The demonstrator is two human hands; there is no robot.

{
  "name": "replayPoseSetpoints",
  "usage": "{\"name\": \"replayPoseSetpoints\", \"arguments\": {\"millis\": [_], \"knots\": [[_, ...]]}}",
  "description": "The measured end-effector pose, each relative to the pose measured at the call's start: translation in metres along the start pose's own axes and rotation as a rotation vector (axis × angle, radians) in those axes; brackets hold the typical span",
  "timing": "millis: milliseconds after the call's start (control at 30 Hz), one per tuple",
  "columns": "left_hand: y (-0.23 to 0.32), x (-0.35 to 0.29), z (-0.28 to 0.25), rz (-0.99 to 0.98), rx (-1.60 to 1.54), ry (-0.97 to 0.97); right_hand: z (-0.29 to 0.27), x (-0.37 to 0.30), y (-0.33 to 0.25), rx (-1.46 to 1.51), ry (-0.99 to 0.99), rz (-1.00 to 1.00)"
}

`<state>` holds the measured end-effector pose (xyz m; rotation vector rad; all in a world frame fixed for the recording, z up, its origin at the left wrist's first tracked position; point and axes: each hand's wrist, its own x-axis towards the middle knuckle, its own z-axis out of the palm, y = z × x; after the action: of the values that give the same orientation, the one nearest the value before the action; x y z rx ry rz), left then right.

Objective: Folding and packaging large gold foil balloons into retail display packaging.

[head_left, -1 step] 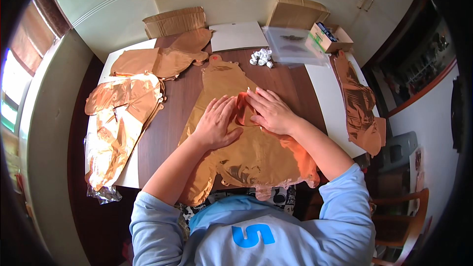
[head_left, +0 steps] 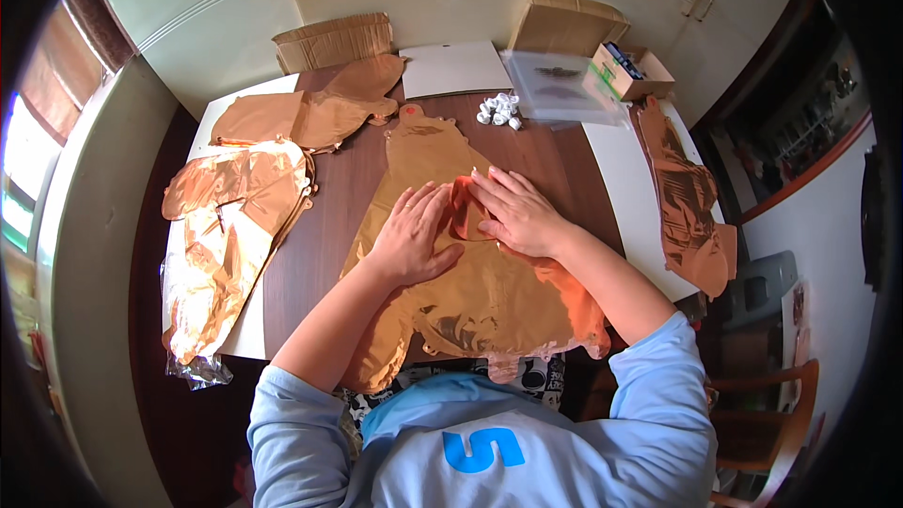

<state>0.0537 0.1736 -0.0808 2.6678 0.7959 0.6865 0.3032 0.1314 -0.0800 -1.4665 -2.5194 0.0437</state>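
Note:
A flat, uninflated gold foil balloon (head_left: 499,287) with small tabs along its edge lies on the brown table in front of me, its near end reaching the front edge. My left hand (head_left: 411,233) rests on its middle, fingers stretched out and pointing away from me. Lying opposite it, my right hand (head_left: 514,212) has its fingers extended toward the upper left. Between the two hands the foil shows a reddish-orange patch. Neither hand grips anything; what lies under the palms is hidden. The balloon's narrow far end carries a small red mark.
More flat copper foil balloons lie at the left (head_left: 230,235), at the back left (head_left: 324,108) and along the right edge (head_left: 685,193). Beyond my hands are a bunch of small white pieces (head_left: 499,111), a clear plastic sheet (head_left: 555,85) and a small open box (head_left: 644,80). A wooden chair (head_left: 790,414) stands right.

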Motion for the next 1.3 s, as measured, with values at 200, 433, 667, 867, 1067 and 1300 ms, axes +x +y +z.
{"name": "replayPoseSetpoints", "arguments": {"millis": [200,433,667,867,1067,1300], "knots": [[0.002,0.0,-0.001,-0.01,0.024,0.0,-0.002,0.003,-0.002,-0.035,-0.055,0.021],[0.013,0.017,-0.032,0.093,-0.006,0.123,-0.01,0.005,-0.005,-0.024,-0.139,0.049],[0.011,0.037,-0.003,0.308,-0.045,0.009,-0.012,0.007,-0.004,-0.002,-0.153,0.046],[0.006,0.025,0.002,0.295,-0.066,0.001,-0.014,0.007,-0.003,-0.011,-0.219,0.073],[0.013,0.028,-0.01,0.282,0.003,-0.147,-0.01,0.005,0.002,-0.027,-0.227,0.066],[-0.005,0.032,0.002,0.216,-0.019,-0.048,-0.011,0.012,-0.001,-0.057,-0.215,0.069]]}}
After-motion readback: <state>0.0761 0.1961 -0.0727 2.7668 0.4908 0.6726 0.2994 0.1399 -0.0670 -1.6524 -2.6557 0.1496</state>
